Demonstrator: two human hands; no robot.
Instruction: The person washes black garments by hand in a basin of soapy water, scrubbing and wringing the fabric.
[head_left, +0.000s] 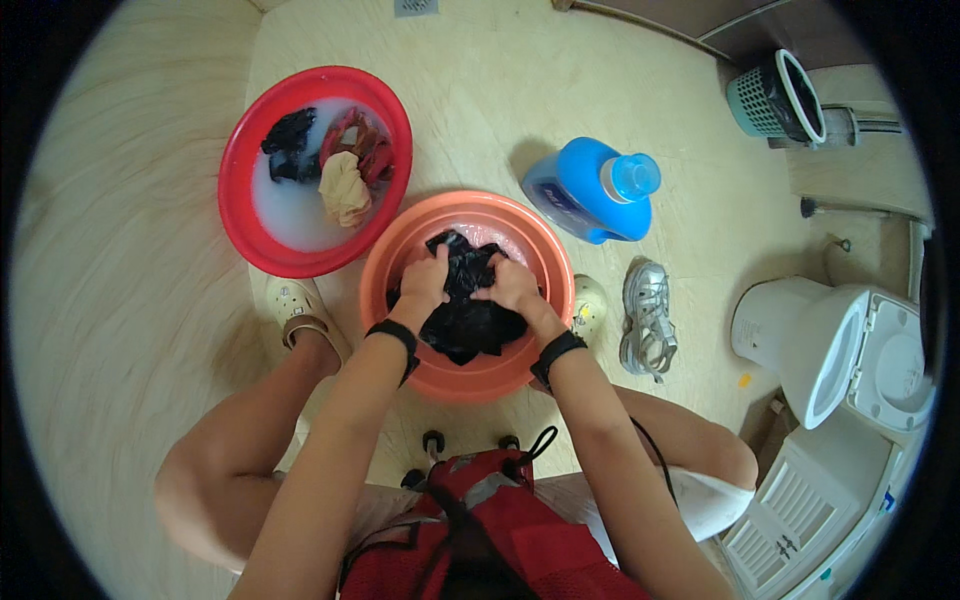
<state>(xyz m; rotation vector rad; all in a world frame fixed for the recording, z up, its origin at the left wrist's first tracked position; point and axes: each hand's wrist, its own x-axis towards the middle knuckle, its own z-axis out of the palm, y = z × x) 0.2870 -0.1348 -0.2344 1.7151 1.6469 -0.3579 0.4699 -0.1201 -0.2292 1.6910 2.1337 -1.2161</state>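
Between my knees on the floor stands an orange plastic basin, with suds and a wet black cloth garment inside. My left hand grips the left side of the black fabric, thumb pointing up. On the opposite side of the same garment, my right hand has its fingers curled into the cloth. Both hands are inside the basin's rim, a short gap apart. Part of the fabric is hidden beneath my hands. Each wrist has a black band around it.
At upper left, a red basin holds cloudy water, black cloth, a dark red garment and a beige cloth. A blue detergent bottle and a silver shoe stand right. Farther right are a toilet and a wastebasket.
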